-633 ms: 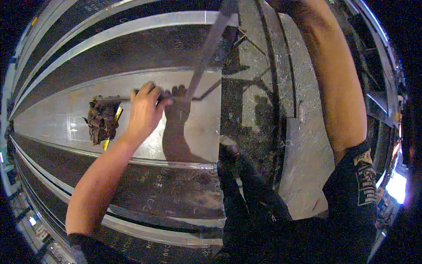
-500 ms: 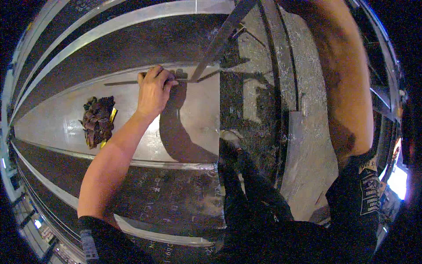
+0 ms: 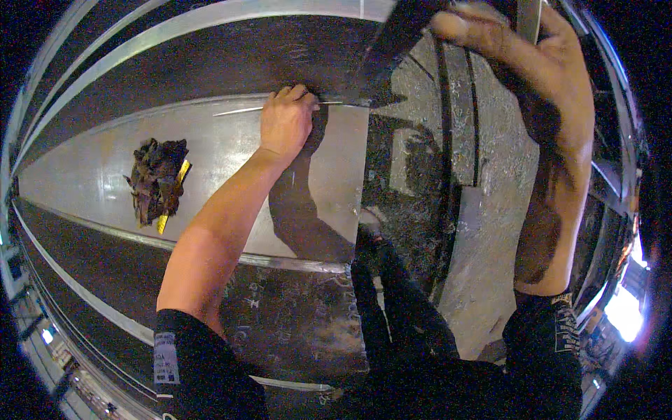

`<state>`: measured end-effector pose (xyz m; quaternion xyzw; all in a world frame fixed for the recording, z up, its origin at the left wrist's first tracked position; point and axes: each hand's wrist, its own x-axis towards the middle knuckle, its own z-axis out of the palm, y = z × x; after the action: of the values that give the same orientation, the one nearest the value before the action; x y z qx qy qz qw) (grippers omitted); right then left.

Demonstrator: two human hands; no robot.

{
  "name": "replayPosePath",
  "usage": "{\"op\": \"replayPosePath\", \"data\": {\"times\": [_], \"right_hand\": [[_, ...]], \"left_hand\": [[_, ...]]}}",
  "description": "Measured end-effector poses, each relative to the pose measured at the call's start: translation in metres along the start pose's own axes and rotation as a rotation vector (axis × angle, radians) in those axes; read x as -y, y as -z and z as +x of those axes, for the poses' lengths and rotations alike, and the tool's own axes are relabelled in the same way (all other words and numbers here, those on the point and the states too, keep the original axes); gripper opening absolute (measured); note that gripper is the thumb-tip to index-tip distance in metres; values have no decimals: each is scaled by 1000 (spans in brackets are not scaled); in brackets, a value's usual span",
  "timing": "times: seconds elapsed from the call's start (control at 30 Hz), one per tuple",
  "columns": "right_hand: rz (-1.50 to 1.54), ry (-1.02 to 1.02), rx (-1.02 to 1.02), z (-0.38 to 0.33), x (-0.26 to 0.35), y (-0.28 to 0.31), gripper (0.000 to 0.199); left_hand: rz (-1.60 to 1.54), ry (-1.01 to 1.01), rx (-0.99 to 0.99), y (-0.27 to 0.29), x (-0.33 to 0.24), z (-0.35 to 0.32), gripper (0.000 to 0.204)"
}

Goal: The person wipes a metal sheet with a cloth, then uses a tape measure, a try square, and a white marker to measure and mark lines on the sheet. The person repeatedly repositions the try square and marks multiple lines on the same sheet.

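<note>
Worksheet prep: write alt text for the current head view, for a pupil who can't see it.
A person's left hand holds a thin metal strip along the far side of a grey metal surface. The right hand is raised at upper right, near a dark bar. A dark crumpled heap lies at left.

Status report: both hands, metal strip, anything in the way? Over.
Left hand: grip on thin metal strip, near pale panel's upper edge. Right hand raised, hold unclear. Dark crumpled bundle with yellow piece on panel, apart from strip.
</note>
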<state>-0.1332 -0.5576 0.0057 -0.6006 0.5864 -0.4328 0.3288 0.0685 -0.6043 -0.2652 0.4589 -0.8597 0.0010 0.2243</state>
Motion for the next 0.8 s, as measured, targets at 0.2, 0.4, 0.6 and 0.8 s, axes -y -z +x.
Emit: {"op": "replayPosePath", "data": {"times": [0.2, 0.4, 0.6, 0.8], "right_hand": [[-61, 49, 49, -17, -18, -3, 24], [-193, 28, 109, -47, 5, 11, 17], [80, 162, -36, 1, -13, -11, 20], [83, 323, 56, 30, -32, -14, 19]], "left_hand": [[75, -15, 173, 8, -4, 5, 13], [46, -289, 275, 28, -8, -17, 20], [201, -161, 220, 29, 5, 4, 17], [266, -145, 214, 18, 3, 8, 19]]}}
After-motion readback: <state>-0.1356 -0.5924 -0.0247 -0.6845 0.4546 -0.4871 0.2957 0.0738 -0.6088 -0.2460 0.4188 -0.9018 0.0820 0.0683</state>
